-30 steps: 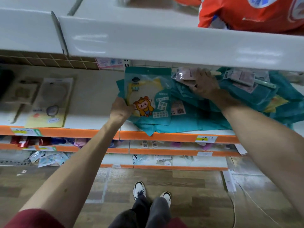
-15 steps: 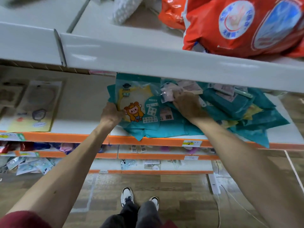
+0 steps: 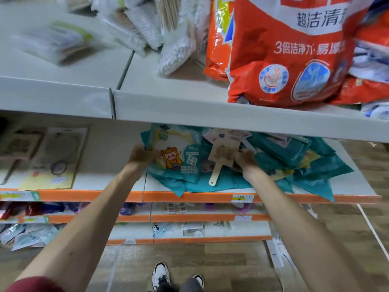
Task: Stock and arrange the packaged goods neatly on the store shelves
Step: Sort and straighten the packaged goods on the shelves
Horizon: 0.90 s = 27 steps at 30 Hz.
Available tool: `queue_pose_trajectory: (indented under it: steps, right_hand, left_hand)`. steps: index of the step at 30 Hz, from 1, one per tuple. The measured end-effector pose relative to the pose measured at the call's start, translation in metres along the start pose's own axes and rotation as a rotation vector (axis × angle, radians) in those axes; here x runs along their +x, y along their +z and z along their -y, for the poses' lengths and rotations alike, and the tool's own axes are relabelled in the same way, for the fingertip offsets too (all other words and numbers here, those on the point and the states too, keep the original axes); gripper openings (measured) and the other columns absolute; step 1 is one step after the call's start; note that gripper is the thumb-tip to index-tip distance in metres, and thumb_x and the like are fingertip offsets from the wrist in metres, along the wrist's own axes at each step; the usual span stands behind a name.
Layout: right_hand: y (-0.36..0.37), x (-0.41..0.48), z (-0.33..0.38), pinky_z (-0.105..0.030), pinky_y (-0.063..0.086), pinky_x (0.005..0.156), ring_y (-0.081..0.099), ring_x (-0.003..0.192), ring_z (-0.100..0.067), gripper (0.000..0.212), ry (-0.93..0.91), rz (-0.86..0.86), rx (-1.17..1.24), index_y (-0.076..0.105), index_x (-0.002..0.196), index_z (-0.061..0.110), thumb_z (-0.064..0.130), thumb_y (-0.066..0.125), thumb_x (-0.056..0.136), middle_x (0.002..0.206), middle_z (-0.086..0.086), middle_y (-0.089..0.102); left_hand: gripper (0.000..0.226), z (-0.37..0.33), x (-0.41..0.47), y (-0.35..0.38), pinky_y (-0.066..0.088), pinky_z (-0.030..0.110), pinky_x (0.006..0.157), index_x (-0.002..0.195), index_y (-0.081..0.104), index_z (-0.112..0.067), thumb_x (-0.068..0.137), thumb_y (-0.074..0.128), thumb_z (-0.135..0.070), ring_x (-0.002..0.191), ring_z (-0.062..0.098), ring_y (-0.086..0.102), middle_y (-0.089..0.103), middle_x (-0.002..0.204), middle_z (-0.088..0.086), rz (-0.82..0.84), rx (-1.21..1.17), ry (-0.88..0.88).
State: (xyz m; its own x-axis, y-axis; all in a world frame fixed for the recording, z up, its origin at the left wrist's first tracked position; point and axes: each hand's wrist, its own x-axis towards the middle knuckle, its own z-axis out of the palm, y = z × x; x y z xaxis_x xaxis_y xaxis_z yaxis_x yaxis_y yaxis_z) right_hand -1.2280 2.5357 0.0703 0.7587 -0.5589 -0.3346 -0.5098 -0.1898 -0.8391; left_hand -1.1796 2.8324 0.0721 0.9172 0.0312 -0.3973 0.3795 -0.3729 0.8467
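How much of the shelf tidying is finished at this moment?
Little looks done: the teal packets lie in a loose heap, some overhanging the orange shelf edge. In hand: the left hand grips the cartoon packet, and the right hand holds a carded item. Left: straightening the heap.

The right hand (image 3: 245, 160) drew back toward the shelf edge (image 3: 210, 196) and now gripped a beige carded item (image 3: 223, 153) over the teal packets (image 3: 294, 165). The view tilted upward, showing more of the orange bag (image 3: 284, 49).
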Motion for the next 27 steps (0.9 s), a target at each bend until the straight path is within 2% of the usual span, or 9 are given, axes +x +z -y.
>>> queue_pose_trajectory:
  steps: [3, 4, 7, 11, 15, 18, 21, 25, 27]
  right_hand:
    - [0.011, -0.009, -0.015, -0.054, 0.056, 0.084, 0.063, 0.098, -0.033, 0.002, 0.088, 0.033, 0.096, 0.063, 0.09, 0.017, 0.016, 0.064, 0.092, 0.103, -0.014, 0.067]
    - [0.013, -0.01, -0.015, -0.054, 0.056, 0.084, 0.063, 0.095, -0.031, 0.007, 0.122, 0.022, 0.152, 0.061, 0.088, 0.017, 0.012, 0.066, 0.091, 0.101, -0.012, 0.066]
    - [0.012, -0.016, -0.014, -0.048, 0.056, 0.079, 0.061, 0.086, -0.027, 0.015, 0.205, 0.023, 0.296, 0.058, 0.082, 0.016, 0.006, 0.066, 0.09, 0.088, -0.007, 0.063]
    - [0.001, -0.026, -0.009, -0.037, 0.057, 0.068, 0.065, 0.088, -0.028, 0.007, 0.164, 0.017, 0.218, 0.061, 0.087, 0.013, 0.008, 0.066, 0.09, 0.098, -0.012, 0.068]
    - [-0.016, -0.042, 0.005, -0.033, 0.059, 0.066, 0.067, 0.08, -0.022, 0.015, 0.081, 0.009, 0.135, 0.063, 0.08, 0.014, 0.008, 0.06, 0.093, 0.092, -0.008, 0.07]
    - [-0.028, -0.055, 0.008, -0.045, 0.058, 0.084, 0.066, 0.09, -0.026, 0.017, 0.038, -0.005, 0.099, 0.064, 0.079, 0.017, 0.005, 0.061, 0.091, 0.095, -0.01, 0.07]
    - [-0.039, -0.065, -0.001, -0.048, 0.055, 0.091, 0.066, 0.098, -0.027, 0.01, 0.032, -0.027, 0.048, 0.068, 0.086, 0.019, 0.01, 0.071, 0.083, 0.103, -0.009, 0.071]
    - [-0.045, -0.079, -0.018, -0.052, 0.055, 0.088, 0.066, 0.095, -0.032, 0.018, 0.057, -0.046, 0.055, 0.068, 0.088, 0.009, 0.022, 0.076, 0.077, 0.097, -0.015, 0.071]
    - [-0.041, -0.097, -0.018, -0.052, 0.053, 0.09, 0.066, 0.094, -0.034, 0.021, 0.051, -0.047, 0.063, 0.068, 0.082, 0.004, 0.024, 0.073, 0.081, 0.097, -0.019, 0.071]
  left_hand:
    - [0.019, 0.01, 0.0, 0.0, 0.058, 0.033, 0.07, 0.093, 0.065, -0.01, 0.082, 0.075, -0.021, 0.078, 0.023, 0.068, 0.07, 0.087, 0.006, 0.038, -0.161, -0.086]
    - [0.02, 0.014, 0.001, 0.0, 0.058, 0.034, 0.072, 0.093, 0.065, -0.01, 0.081, 0.076, -0.022, 0.079, 0.023, 0.069, 0.071, 0.089, 0.007, 0.039, -0.192, -0.108]
    - [0.018, 0.02, 0.0, 0.0, 0.058, 0.035, 0.076, 0.089, 0.064, -0.008, 0.079, 0.078, -0.016, 0.082, 0.025, 0.069, 0.07, 0.092, 0.01, 0.034, -0.269, -0.171]
    - [0.023, 0.014, -0.006, -0.007, 0.056, 0.044, 0.089, 0.098, 0.063, -0.002, 0.079, 0.076, -0.006, 0.094, 0.032, 0.068, 0.069, 0.102, 0.016, 0.053, -0.328, -0.21]
    - [0.027, 0.003, -0.011, -0.011, 0.056, 0.046, 0.088, 0.101, 0.064, -0.003, 0.078, 0.077, -0.007, 0.094, 0.033, 0.068, 0.07, 0.104, 0.018, 0.067, -0.295, -0.152]
    - [0.026, -0.004, -0.018, -0.012, 0.057, 0.043, 0.087, 0.099, 0.065, -0.001, 0.077, 0.078, -0.008, 0.094, 0.032, 0.068, 0.07, 0.104, 0.019, 0.052, -0.269, -0.12]
    - [0.02, -0.008, -0.034, -0.01, 0.056, 0.039, 0.079, 0.094, 0.064, 0.002, 0.078, 0.075, 0.0, 0.09, 0.032, 0.066, 0.067, 0.102, 0.02, 0.048, -0.334, -0.079]
    - [0.031, -0.007, -0.059, -0.025, 0.053, 0.038, 0.083, 0.106, 0.066, 0.003, 0.077, 0.077, -0.002, 0.089, 0.029, 0.063, 0.066, 0.102, 0.018, 0.024, -0.309, -0.028]
    - [0.03, 0.0, -0.072, -0.042, 0.056, 0.039, 0.082, 0.098, 0.069, -0.001, 0.073, 0.082, -0.008, 0.086, 0.029, 0.066, 0.069, 0.097, 0.017, -0.002, -0.267, -0.011]
